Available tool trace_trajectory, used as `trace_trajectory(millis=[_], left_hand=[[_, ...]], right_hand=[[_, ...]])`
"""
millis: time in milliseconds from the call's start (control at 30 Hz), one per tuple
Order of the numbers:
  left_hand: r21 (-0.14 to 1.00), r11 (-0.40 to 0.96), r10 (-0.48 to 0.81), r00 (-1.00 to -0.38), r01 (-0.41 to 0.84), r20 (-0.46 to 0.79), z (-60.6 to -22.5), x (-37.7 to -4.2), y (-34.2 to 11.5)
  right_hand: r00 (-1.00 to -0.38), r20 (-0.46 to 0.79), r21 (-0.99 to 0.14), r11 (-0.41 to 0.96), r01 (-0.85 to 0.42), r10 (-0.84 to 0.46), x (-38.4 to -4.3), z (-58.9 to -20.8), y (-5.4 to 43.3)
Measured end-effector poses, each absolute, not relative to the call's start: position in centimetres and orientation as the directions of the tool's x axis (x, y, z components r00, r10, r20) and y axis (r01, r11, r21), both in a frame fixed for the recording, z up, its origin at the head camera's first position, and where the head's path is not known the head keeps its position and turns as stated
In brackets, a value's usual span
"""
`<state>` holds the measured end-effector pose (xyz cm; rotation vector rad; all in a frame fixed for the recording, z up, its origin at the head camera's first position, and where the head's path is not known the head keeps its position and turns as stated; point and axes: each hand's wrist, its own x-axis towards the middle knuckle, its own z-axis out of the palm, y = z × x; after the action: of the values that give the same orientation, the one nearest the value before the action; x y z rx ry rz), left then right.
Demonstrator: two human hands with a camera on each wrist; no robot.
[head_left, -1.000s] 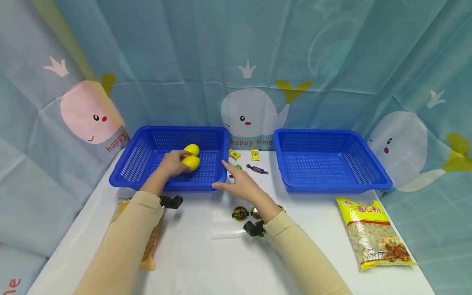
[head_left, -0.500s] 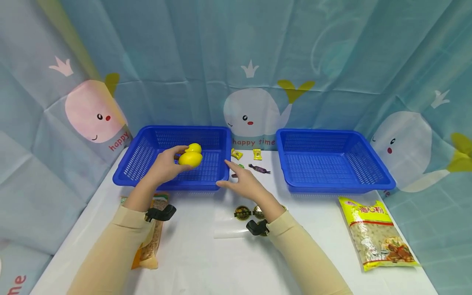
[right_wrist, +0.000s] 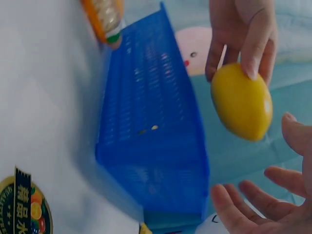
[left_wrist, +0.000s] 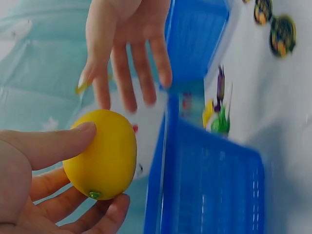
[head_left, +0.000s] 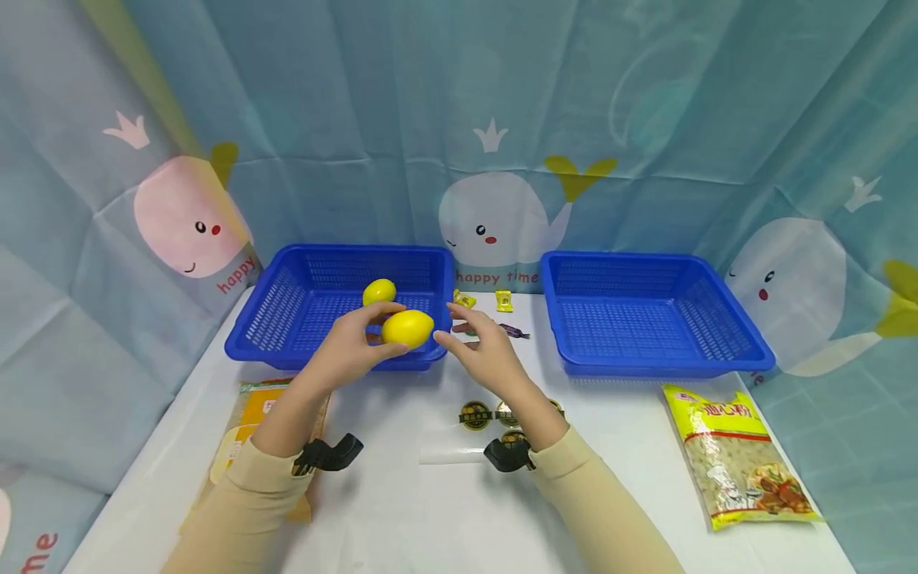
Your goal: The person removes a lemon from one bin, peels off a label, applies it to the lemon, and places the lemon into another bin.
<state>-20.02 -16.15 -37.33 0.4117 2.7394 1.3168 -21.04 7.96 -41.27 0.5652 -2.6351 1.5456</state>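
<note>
A yellow lemon (head_left: 407, 329) is pinched between the thumb and fingers of my left hand (head_left: 351, 344), above the front right part of the left blue basket (head_left: 268, 351). In the left wrist view the lemon (left_wrist: 105, 156) shows a small green stem spot. My right hand (head_left: 491, 355) faces it just to the right, fingers spread and holding nothing. The right wrist view shows a gap between the lemon (right_wrist: 241, 102) and my right fingertips (right_wrist: 219, 195). A second lemon (head_left: 378, 292) lies inside the left basket, behind the held one.
Another blue basket (head_left: 663, 369) stands at the right. Small wrapped candies (head_left: 504, 300) lie between the baskets. Round black-and-gold stickers (head_left: 475, 415) on a clear sheet lie in front. A food bag (head_left: 742, 458) lies at the right, and an orange one (head_left: 247, 422) lies partly under my left arm.
My left hand has taken one lemon up out of the left basket and carried it right and nearer. The right hand stays beside the basket, its fingers now close to the lemon.
</note>
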Motion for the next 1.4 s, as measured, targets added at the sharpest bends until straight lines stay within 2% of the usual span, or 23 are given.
trace_trajectory(millis=[200, 433, 667, 800, 1100, 1400], left_hand=[[0.798, 0.528, 0.327, -0.937, 0.29, 0.124, -37.4, -18.7, -13.8], [0.851, 0.425, 0.325, -0.929, 0.31, 0.176, -38.1, -17.7, -11.4], [0.935, 0.274, 0.222, -0.961, 0.225, 0.166, -39.7, -17.4, -9.2], [0.937, 0.268, 0.209, -0.963, 0.225, 0.172, -40.7, -17.3, -8.0], [0.882, 0.384, 0.205, -0.956, 0.275, 0.209, -43.8, -16.5, -4.1], [0.901, 0.387, 0.22, -0.969, 0.195, 0.115, -47.1, -18.4, -2.5]], right_hand=[[-0.92, 0.233, -0.885, 0.324, -0.335, -0.314, -19.7, -41.0, 9.0], [-0.931, 0.225, -0.935, 0.205, -0.289, -0.287, -18.6, -41.3, 10.8], [-0.952, 0.198, -0.965, 0.126, -0.231, -0.232, -17.9, -41.8, 12.8], [-0.962, 0.169, -0.97, 0.139, -0.201, -0.215, -17.6, -42.1, 13.8], [-0.984, 0.072, -0.968, 0.228, -0.108, -0.162, -16.6, -44.2, 15.9], [-0.997, -0.003, -0.954, 0.298, -0.019, -0.073, -17.3, -47.2, 16.4]])
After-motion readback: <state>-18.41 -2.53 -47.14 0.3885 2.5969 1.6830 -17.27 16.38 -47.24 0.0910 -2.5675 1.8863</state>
